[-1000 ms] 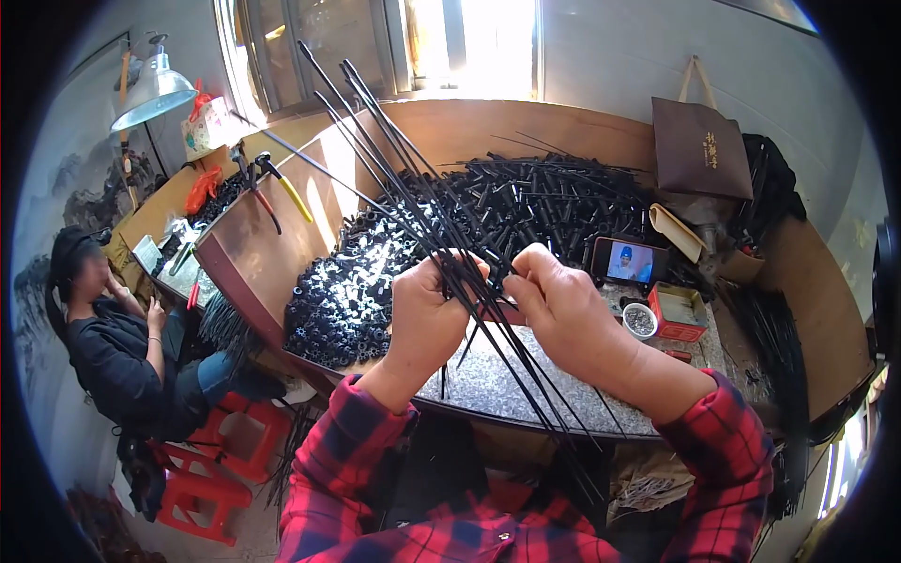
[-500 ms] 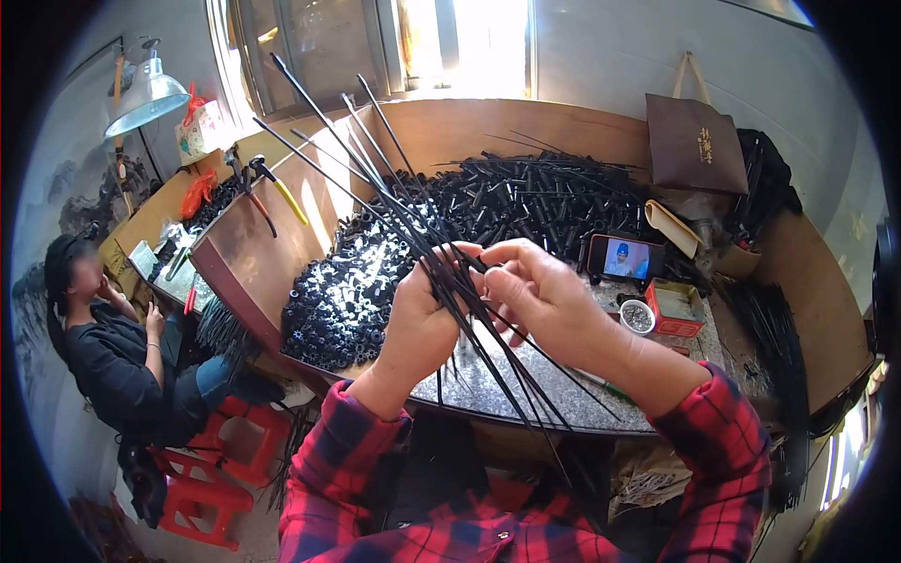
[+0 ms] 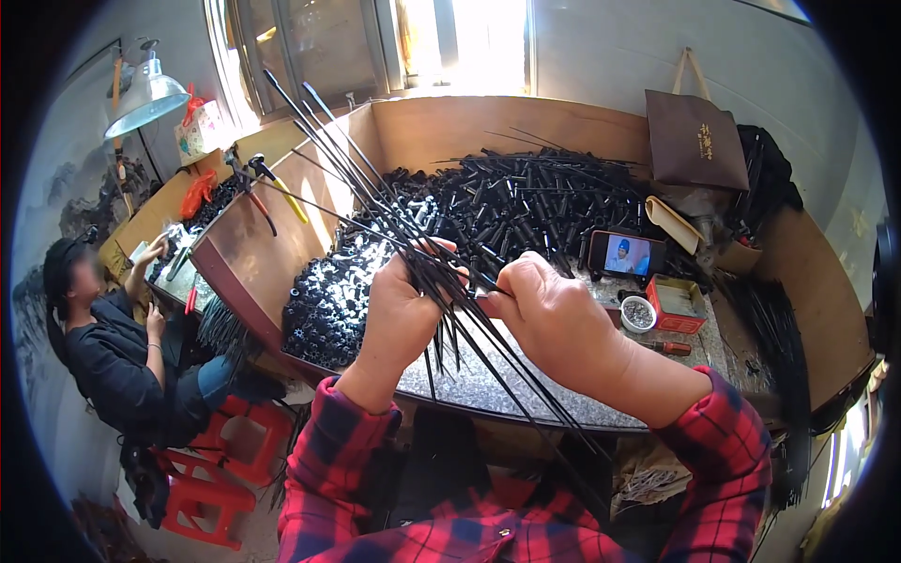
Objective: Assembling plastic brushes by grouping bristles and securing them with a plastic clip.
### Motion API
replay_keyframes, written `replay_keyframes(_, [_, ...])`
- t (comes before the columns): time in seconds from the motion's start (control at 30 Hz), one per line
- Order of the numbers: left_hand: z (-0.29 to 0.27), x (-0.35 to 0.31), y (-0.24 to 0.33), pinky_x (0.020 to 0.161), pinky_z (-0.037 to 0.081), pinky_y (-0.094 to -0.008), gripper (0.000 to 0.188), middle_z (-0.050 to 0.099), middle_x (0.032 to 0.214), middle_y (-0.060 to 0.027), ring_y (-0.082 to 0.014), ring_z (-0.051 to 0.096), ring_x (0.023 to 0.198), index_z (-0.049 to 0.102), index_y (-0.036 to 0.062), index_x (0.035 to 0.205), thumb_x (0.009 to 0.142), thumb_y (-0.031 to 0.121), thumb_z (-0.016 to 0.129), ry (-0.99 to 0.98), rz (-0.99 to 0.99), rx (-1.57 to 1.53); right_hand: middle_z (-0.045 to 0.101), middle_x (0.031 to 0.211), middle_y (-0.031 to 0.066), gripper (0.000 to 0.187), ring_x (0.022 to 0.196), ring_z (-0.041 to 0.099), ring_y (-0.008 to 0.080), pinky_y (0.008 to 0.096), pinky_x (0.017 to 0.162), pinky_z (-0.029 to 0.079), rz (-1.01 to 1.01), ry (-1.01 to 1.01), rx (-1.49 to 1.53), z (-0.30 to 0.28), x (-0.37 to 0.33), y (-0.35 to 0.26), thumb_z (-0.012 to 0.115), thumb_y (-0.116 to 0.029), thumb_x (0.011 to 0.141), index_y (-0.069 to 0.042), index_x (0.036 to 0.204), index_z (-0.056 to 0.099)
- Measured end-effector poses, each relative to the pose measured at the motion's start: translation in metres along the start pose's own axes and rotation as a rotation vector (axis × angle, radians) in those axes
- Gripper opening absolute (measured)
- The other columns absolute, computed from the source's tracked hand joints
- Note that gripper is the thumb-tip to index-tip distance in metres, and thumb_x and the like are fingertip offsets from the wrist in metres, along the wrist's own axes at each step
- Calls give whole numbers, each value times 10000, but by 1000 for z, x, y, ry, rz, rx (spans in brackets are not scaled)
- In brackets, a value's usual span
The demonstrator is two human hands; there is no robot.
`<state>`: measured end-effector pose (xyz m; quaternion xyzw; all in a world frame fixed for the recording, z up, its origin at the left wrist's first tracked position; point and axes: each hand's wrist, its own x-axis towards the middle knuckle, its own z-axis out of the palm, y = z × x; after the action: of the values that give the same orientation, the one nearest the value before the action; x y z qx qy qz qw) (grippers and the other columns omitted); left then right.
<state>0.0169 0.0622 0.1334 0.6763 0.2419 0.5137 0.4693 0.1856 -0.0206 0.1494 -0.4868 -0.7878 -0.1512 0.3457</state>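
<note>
1. A co-worker (image 3: 113, 352) sat at far left, apart; pliers (image 3: 286, 195) hung on the partition.
2. A big heap of black tubes (image 3: 511, 202) lay loose behind the hands, seemingly much left unhandled.
3. The left hand (image 3: 402, 310) gripped thin black rods (image 3: 466, 306), already gathered, slanting across the heap and table.
4. The right hand (image 3: 554, 305) pinched a dark piece (image 3: 485, 281), partly hidden.
5. Phone (image 3: 627, 255), cup (image 3: 639, 328) and red tin (image 3: 678, 325) crowded its right.

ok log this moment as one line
left hand: gripping black rods | right hand: pinching dark piece, partly hidden | black parts: piled beyond
</note>
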Motion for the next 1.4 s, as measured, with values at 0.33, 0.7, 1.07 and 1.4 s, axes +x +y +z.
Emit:
replay_keyframes(0.33, [-6, -1, 0, 713, 530, -250, 263, 684, 853, -78, -118, 653, 789, 578, -22, 1045, 795, 0, 652, 3, 1, -9, 557, 704, 144, 153, 601, 594, 303, 346, 518, 475, -3, 29, 211, 4, 9, 1, 596, -118, 863, 2, 916, 516])
replay_keyframes(0.7, [-6, -1, -1, 707, 513, -231, 276, 690, 833, -59, -100, 651, 781, 580, -9, 1051, 790, 7, 669, 16, -36, 83, 501, 647, 21, 144, 456, 501, 80, 219, 365, 427, 647, -23, 1191, -50, 53, 10, 524, -151, 939, -8, 917, 531])
replay_keyframes(1.07, [-32, 6, -2, 764, 518, -246, 215, 688, 870, -64, -117, 652, 818, 620, -22, 984, 778, -21, 680, 3, -58, 150, 491, 689, 2, 144, 488, 484, 47, 179, 376, 402, 646, 236, 1052, -87, 39, 54, 536, -186, 941, -47, 907, 547])
replay_keyframes(1.4, [12, 5, 14, 825, 503, -265, 392, 660, 995, -92, -130, 630, 904, 529, -20, 1194, 823, 17, 650, -122, 86, -7, 550, 770, -16, 115, 648, 516, 40, 198, 554, 433, 482, -188, 754, -12, -20, 6, 546, -136, 944, -23, 921, 539])
